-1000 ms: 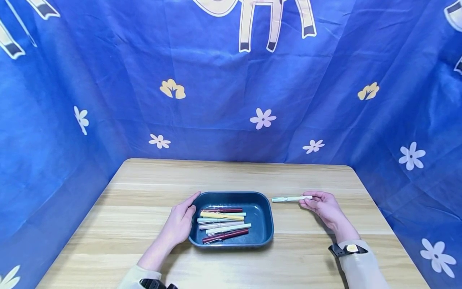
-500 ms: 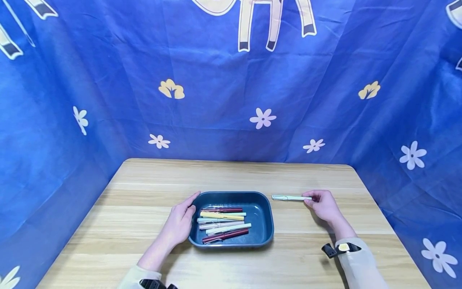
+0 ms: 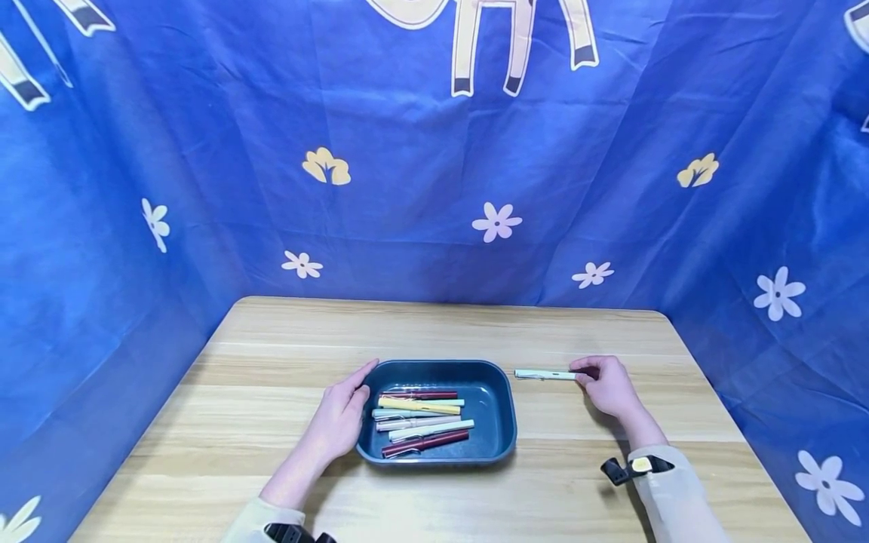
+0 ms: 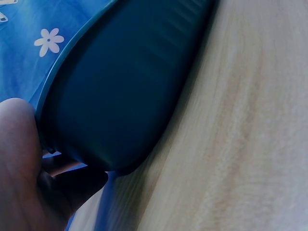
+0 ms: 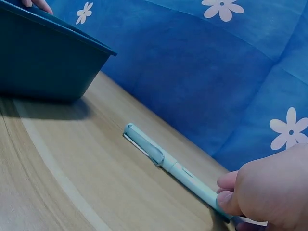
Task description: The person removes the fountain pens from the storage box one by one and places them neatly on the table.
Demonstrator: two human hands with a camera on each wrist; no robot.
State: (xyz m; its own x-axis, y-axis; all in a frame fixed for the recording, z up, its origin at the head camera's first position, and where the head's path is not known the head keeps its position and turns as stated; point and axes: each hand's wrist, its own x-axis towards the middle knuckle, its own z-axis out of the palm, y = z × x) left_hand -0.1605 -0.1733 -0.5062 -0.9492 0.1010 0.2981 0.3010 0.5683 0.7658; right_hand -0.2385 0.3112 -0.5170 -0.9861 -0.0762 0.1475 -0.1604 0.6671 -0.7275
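A dark blue rectangular plastic bin (image 3: 498, 422) stands on the table; its outer wall (image 4: 120, 86) fills much of the left wrist view. My left hand (image 3: 339, 415) grips the bin's left end, thumb at the rim and fingers outside. Inside lie several capped pens: dark red, yellow, pale blue, pale pink and pale green, including a dark red pen (image 3: 425, 443) in front. To the bin's right, my right hand (image 3: 607, 385) pinches the bare end of a pale mint-green pen (image 5: 180, 172). The pen's clip end points at the bin, close to the tabletop.
The wooden table (image 3: 434, 320) has rounded far corners. A blue patterned curtain (image 3: 407, 204) hangs around its back and sides. Dark straps with small devices sit on both sleeved wrists, such as the right strap (image 3: 638, 467).
My right hand has lowered slightly with the pen and shifted its hold nearer the bare end. The left hand and the bin have stayed in place.
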